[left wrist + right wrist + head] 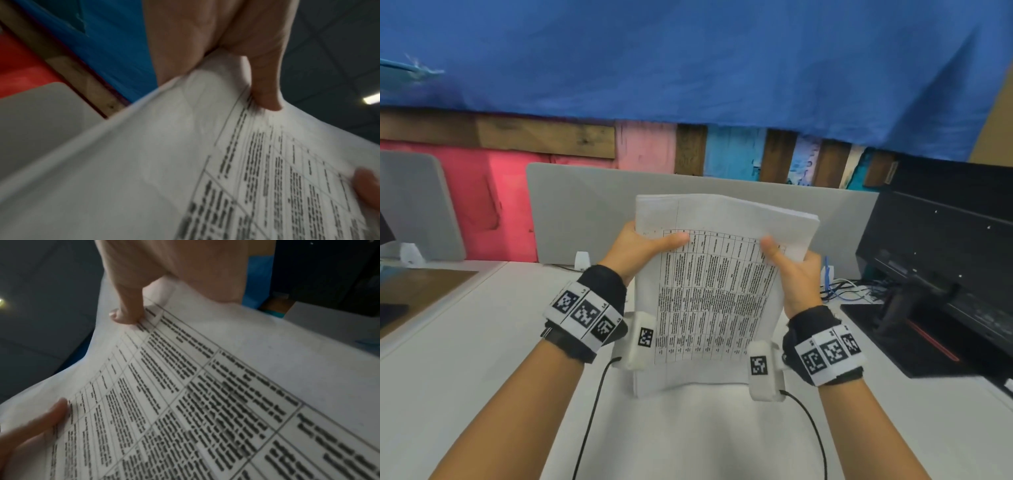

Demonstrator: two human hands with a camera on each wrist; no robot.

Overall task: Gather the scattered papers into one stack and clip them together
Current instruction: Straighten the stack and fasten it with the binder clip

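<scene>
A stack of white papers [717,294], printed with a dense table, stands nearly upright with its lower edge on the white desk [482,359]. My left hand [650,248] grips the stack's left side, thumb across the front sheet. My right hand [791,270] grips the right side the same way. In the left wrist view the papers [164,162] fill the frame and my left hand [257,78] presses its thumb on the sheet. In the right wrist view my right hand [131,308] has its thumb on the papers [226,386]. No clip is in view.
A grey divider panel [585,212] stands behind the stack. A black monitor [941,260] on its stand sits at the right, with cables [849,291] beside it. A second grey panel [410,205] is at the far left.
</scene>
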